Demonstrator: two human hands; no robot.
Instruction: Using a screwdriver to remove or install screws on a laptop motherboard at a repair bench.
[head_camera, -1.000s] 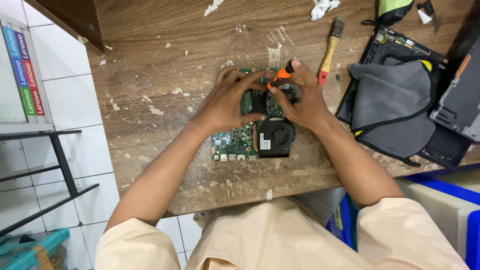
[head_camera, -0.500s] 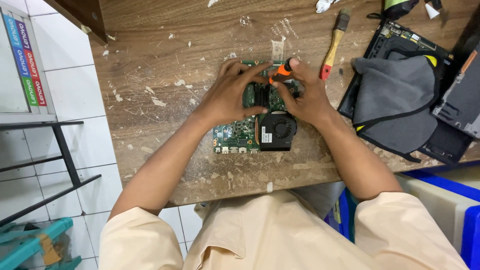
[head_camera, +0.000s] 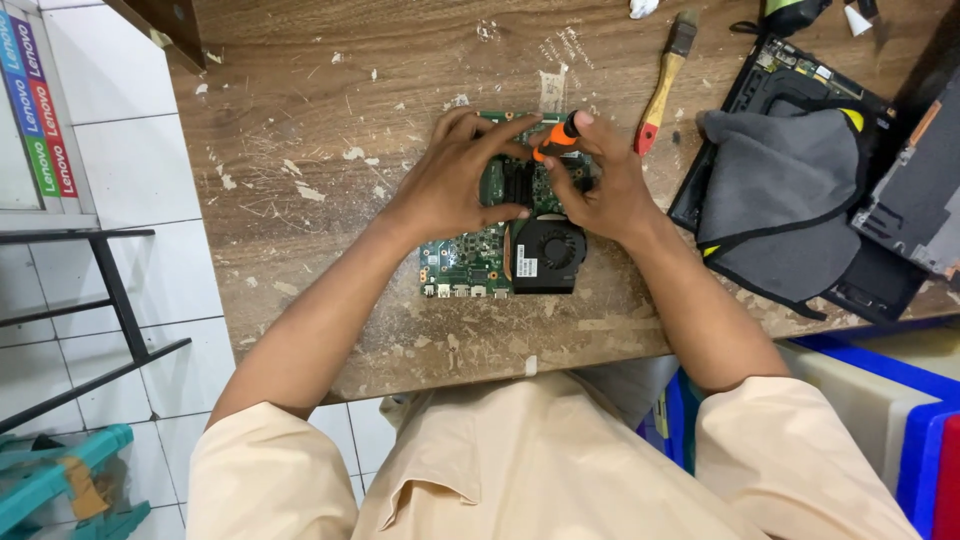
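Counter (head_camera: 330, 120): scarred wood, top edge cut off by frame. Laptop shell (head_camera: 800, 90) at right, largely hidden under a grey cloth (head_camera: 780, 200). Board (head_camera: 465, 260), green, lies at counter centre; its upper half is covered by both hands. Fan (head_camera: 548, 252) on its right part. Left hand (head_camera: 450, 180) arched, fingertips pressing the board. Right hand (head_camera: 600, 185) curled, gripping an orange screwdriver (head_camera: 555, 140); tip hidden. Brush (head_camera: 662, 85) just right.
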